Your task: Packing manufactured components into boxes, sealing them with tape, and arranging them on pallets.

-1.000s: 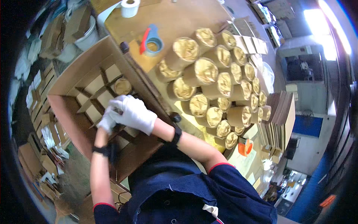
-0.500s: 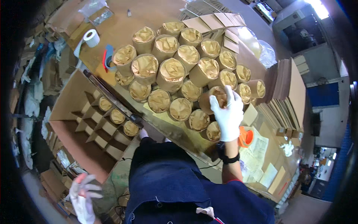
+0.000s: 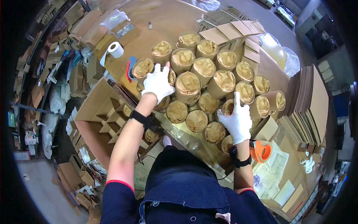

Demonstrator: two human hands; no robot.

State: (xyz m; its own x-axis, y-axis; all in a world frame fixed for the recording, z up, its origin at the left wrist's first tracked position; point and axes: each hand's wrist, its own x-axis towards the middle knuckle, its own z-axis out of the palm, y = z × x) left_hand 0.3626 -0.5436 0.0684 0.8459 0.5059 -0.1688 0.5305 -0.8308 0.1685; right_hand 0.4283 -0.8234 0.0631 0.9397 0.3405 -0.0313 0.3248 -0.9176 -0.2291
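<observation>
Both my hands wear white gloves. My left hand [image 3: 159, 84] is curled over a brown paper-wrapped cylinder [image 3: 171, 77] at the left of a crowded group; the glove hides most of it. My right hand [image 3: 237, 120] has its thumb and index finger apart around another paper-wrapped cylinder [image 3: 227, 107] at the front right, partly covered by the glove. Several more cylinders with crumpled paper tops, such as this tall cylinder [image 3: 188, 83], stand close about both hands. Below my left forearm sits a carton [image 3: 91, 130] with cardboard dividers and a few cylinders in its cells.
An orange tape dispenser [image 3: 261, 151] lies beside my right wrist. Stacked cardboard sheets [image 3: 304, 104] stand at the right. A white roll [image 3: 115, 49] and blue tape [image 3: 132, 65] are at the far left. Flat divider pieces [image 3: 229, 31] lie behind the cylinders.
My left hand has come up from beside the carton at the lower left to the cylinders on the table. My right hand stays at the front right cylinder. The whole view has shifted.
</observation>
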